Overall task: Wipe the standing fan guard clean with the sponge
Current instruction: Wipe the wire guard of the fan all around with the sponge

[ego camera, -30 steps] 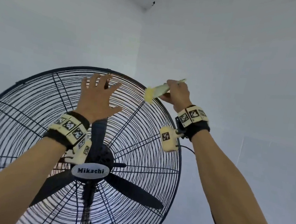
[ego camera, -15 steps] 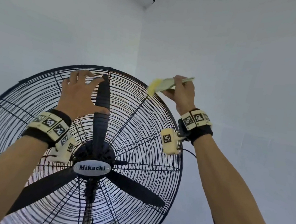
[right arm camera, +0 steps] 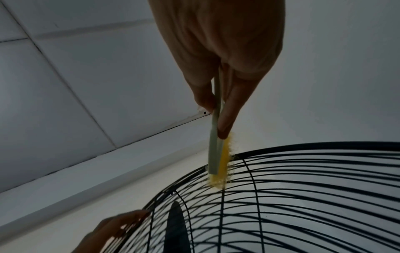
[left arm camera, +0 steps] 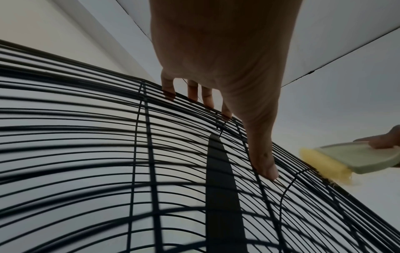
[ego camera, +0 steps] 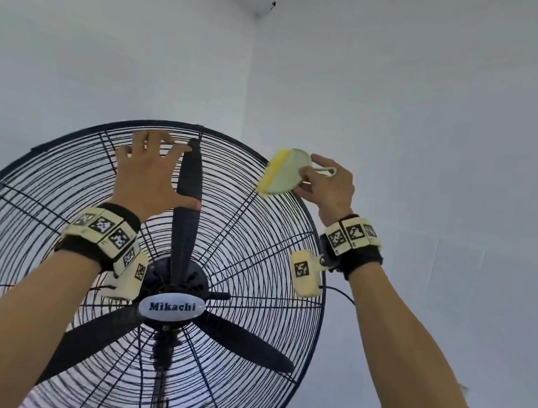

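A large black standing fan guard (ego camera: 254, 253) fills the lower left of the head view. My left hand (ego camera: 152, 171) is spread on its upper part, fingertips (left arm camera: 168, 92) hooked into the top wires and the thumb (left arm camera: 266, 167) pressing on the wires. My right hand (ego camera: 308, 183) pinches the pale green holder of a yellow sponge (ego camera: 273, 170). The sponge (right arm camera: 223, 164) lies against the guard's rim (right arm camera: 303, 147) at the upper right. The sponge (left arm camera: 324, 162) also shows at the right of the left wrist view, its yellow edge on the rim.
Behind the wires stand black blades (ego camera: 188, 193), one pointing straight up, and a hub with a white Mikachi badge (ego camera: 172, 307). White walls meet in a corner (ego camera: 251, 64) behind the fan. A thin black cable (ego camera: 341, 294) runs beside the guard's right edge.
My left hand has shifted left along the guard's top. The right hand has turned the sponge from edge-on to flat side facing me and set it against the rim.
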A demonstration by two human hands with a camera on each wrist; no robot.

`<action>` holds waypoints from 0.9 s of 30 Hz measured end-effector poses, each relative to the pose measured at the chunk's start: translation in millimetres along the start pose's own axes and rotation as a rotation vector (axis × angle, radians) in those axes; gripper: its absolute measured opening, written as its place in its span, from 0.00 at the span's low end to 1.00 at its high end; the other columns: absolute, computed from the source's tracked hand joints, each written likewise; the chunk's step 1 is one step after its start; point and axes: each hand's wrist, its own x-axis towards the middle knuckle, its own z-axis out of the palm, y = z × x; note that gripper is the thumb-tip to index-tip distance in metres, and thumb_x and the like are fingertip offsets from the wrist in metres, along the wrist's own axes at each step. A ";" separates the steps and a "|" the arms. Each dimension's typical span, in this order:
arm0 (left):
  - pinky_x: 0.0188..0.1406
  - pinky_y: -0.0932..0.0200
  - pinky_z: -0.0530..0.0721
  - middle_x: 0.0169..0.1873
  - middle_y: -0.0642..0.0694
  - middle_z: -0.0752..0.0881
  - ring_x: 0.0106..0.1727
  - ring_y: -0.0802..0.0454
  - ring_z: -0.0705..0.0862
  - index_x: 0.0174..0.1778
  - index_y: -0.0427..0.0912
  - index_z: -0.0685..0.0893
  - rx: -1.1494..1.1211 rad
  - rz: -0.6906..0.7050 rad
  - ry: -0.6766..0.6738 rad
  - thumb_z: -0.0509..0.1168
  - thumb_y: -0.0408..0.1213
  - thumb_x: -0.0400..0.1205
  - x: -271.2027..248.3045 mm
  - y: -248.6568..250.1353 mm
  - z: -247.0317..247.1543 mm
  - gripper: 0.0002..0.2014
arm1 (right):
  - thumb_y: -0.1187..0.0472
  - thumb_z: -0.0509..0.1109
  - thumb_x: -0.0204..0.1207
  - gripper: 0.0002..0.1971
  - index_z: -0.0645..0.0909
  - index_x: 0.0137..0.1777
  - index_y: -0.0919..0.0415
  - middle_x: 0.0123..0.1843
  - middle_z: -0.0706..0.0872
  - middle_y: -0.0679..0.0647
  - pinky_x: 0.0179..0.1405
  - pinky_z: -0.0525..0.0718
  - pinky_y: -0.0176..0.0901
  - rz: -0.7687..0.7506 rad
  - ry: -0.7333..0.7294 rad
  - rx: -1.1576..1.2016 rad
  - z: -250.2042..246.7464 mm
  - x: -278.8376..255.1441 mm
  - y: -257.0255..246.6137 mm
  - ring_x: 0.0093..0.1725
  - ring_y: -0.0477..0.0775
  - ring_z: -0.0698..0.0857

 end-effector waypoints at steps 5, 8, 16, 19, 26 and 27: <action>0.68 0.27 0.72 0.72 0.43 0.71 0.76 0.34 0.66 0.77 0.55 0.76 0.010 -0.007 0.005 0.79 0.77 0.55 -0.2 0.1 0.5 0.55 | 0.71 0.76 0.75 0.15 0.90 0.59 0.58 0.50 0.92 0.61 0.38 0.94 0.50 -0.033 -0.010 -0.047 0.2 -23.8 16.1 0.46 0.59 0.94; 0.68 0.28 0.72 0.72 0.42 0.72 0.76 0.34 0.66 0.77 0.54 0.77 0.012 -0.011 0.007 0.79 0.76 0.55 -0.6 1.7 0.5 0.55 | 0.73 0.77 0.76 0.16 0.89 0.62 0.61 0.52 0.92 0.64 0.36 0.93 0.45 -0.035 -0.145 -0.063 1.0 -38.9 23.4 0.42 0.57 0.94; 0.73 0.27 0.70 0.74 0.42 0.70 0.78 0.34 0.63 0.79 0.54 0.75 0.009 -0.024 -0.003 0.79 0.76 0.56 -3.0 1.5 -0.6 0.55 | 0.71 0.78 0.78 0.20 0.87 0.69 0.58 0.59 0.90 0.64 0.41 0.93 0.49 0.047 -0.053 0.122 3.0 -47.2 42.6 0.47 0.64 0.94; 0.72 0.27 0.71 0.73 0.41 0.71 0.77 0.33 0.65 0.78 0.53 0.76 0.020 -0.024 0.004 0.79 0.76 0.56 -2.4 1.5 0.1 0.55 | 0.71 0.77 0.78 0.19 0.87 0.68 0.60 0.58 0.90 0.67 0.40 0.94 0.50 0.038 -0.078 0.121 1.9 -57.9 47.8 0.43 0.63 0.94; 0.71 0.26 0.71 0.72 0.43 0.71 0.77 0.33 0.65 0.77 0.54 0.77 -0.012 -0.016 0.031 0.81 0.75 0.55 -3.7 3.3 0.5 0.55 | 0.70 0.76 0.80 0.21 0.84 0.72 0.55 0.59 0.90 0.67 0.47 0.94 0.58 -0.008 0.014 0.171 -3.2 -54.3 58.8 0.50 0.63 0.94; 0.72 0.26 0.70 0.73 0.43 0.71 0.77 0.34 0.65 0.77 0.53 0.76 -0.010 -0.022 0.024 0.81 0.75 0.55 -3.7 2.9 0.7 0.55 | 0.70 0.76 0.80 0.22 0.84 0.73 0.56 0.56 0.91 0.67 0.47 0.94 0.60 -0.011 -0.022 0.115 -5.9 -60.6 65.9 0.47 0.62 0.95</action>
